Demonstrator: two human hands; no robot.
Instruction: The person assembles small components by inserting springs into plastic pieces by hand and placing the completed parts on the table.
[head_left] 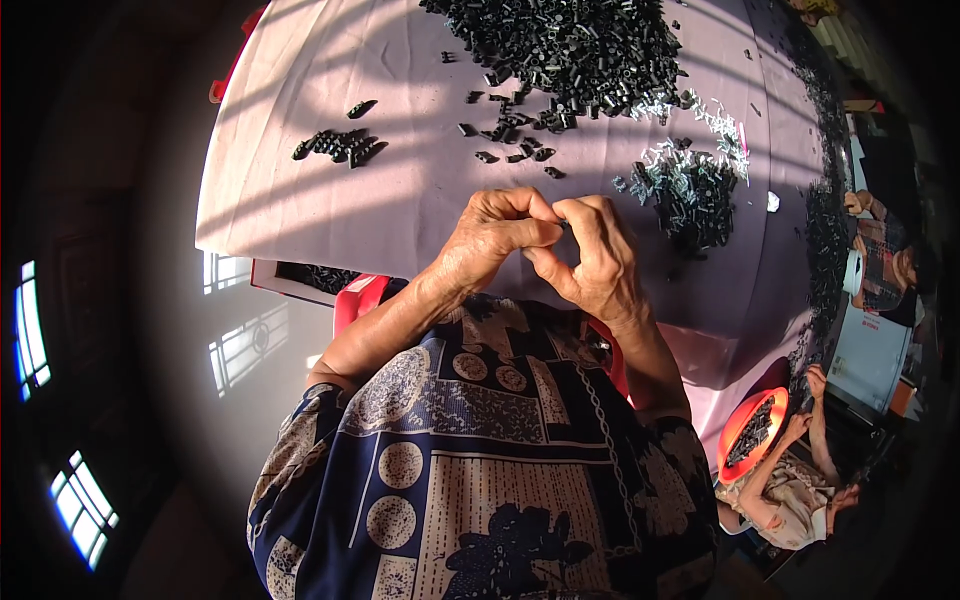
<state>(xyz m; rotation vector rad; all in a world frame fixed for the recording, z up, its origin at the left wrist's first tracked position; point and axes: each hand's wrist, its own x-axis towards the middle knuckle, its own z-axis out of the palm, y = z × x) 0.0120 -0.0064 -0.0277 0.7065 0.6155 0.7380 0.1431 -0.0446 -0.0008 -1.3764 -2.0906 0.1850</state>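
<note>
Above the pink-covered table's near edge, my left hand [490, 235] and my right hand [597, 258] meet at the fingertips. Both are closed in a pinch, thumbs against forefingers. A small black piece [564, 226] shows between them, mostly hidden by the fingers. Right of my right hand lies a pile of dark pins mixed with silvery ones [695, 195]. A big heap of small black tubular parts [570, 50] covers the far middle, with loose black parts [515, 152] scattered before it. On the left, several joined-looking black pieces [338, 147] lie grouped in rows.
A box of dark parts [295, 278] sits below the table's left edge, beside a red chair [360, 298]. At the right, other people [790, 505] work near an orange-red bowl [727, 440] of black parts. More black parts [825, 230] line the table's right side.
</note>
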